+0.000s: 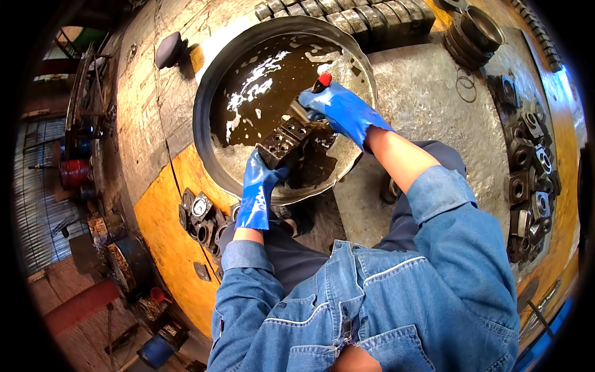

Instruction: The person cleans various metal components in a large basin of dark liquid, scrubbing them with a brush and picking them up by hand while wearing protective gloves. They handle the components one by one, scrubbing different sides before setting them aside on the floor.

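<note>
A wide round metal basin (202, 118) holds dark brown liquid with pale foam on its surface. Over its near part, my left hand (257, 183), in a blue rubber glove, grips a dark metal block with round holes (277, 144). The block is tilted and its lower side is hidden. Farther right, my right hand (338, 110), also gloved in blue, is closed around a brush (324, 80) with a red-tipped dark handle. The brush's pale working end is at the block's upper corner; whether it touches is hard to tell.
Rows of curved metal parts (365, 22) stand behind the basin. Stacked metal rings (474, 37) are at the far right. Many small castings lie along the right (532, 180) and near left (201, 214). A dark rounded object (170, 51) sits at the far left.
</note>
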A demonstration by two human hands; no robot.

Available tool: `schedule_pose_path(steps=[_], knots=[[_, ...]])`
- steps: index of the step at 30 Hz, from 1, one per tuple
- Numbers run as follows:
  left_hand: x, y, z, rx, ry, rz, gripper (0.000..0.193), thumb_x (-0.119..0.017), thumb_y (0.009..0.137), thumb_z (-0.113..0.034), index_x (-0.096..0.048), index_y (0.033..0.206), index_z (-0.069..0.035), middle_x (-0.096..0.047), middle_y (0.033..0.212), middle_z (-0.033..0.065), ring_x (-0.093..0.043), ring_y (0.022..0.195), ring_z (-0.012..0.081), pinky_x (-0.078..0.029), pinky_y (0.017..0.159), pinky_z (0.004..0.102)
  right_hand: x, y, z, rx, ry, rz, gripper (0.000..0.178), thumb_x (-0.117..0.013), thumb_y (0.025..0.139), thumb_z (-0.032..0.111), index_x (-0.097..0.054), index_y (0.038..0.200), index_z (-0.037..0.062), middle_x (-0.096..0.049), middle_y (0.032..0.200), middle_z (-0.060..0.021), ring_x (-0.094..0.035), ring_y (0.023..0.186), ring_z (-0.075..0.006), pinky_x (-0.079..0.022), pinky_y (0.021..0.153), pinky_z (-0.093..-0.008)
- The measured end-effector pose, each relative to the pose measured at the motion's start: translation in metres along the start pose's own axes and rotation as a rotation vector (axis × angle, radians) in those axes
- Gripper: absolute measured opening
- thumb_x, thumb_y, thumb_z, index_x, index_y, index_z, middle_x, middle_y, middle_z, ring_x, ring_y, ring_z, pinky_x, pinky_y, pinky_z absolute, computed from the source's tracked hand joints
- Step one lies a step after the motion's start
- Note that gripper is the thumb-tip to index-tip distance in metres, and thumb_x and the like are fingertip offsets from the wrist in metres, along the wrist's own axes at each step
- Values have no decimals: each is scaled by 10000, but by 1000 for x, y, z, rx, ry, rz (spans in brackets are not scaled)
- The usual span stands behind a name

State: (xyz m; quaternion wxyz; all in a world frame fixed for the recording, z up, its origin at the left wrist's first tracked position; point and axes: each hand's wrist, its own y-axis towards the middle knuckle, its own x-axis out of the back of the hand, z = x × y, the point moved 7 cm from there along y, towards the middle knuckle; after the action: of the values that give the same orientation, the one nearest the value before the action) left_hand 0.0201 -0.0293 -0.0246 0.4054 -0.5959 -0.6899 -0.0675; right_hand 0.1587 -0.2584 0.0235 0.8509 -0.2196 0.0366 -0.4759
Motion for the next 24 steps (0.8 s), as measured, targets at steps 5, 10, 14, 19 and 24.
schedule_pose_path(steps=[5,10,14,19,24], knots=[[-1,2,-1,21,30,17,737,-962,668,-272,-663,1290,-12,-758,1218,153,-720,1116,243,-555,981,352,-6,-23,8,-31,-35,23,445,-689,903,415,-718,1131,35,-726,1049,-171,-678,990,-276,-512,926,-358],[-4,8,-1,-32,58,-2,773,-957,691,-319,-636,1325,-13,-745,1239,171,-715,1130,268,-552,994,367,14,30,-44,-203,-208,43,297,-692,861,313,-755,896,25,-716,809,-126,-662,789,-194,-499,752,-340],[-3,1,-38,28,160,-15,711,-916,716,-321,-652,1302,-15,-751,1214,188,-727,1115,315,-560,971,392,41,60,-74,-221,-446,-169,330,-730,835,327,-770,977,32,-748,863,-170,-731,875,-249,-552,824,-375],[-6,6,-36,88,61,-93,668,-891,733,-349,-664,1254,2,-748,1186,231,-726,1109,379,-562,964,435,57,30,-6,-25,-277,-396,518,-729,882,421,-739,1245,52,-777,1074,-184,-747,981,-288,-563,920,-366],[-17,24,-48,171,189,-178,618,-851,766,-335,-643,1149,103,-739,1041,275,-737,960,374,-582,841,432,68,1,20,107,-36,-289,391,-685,890,335,-769,1131,39,-788,943,-117,-745,850,-194,-582,844,-341]])
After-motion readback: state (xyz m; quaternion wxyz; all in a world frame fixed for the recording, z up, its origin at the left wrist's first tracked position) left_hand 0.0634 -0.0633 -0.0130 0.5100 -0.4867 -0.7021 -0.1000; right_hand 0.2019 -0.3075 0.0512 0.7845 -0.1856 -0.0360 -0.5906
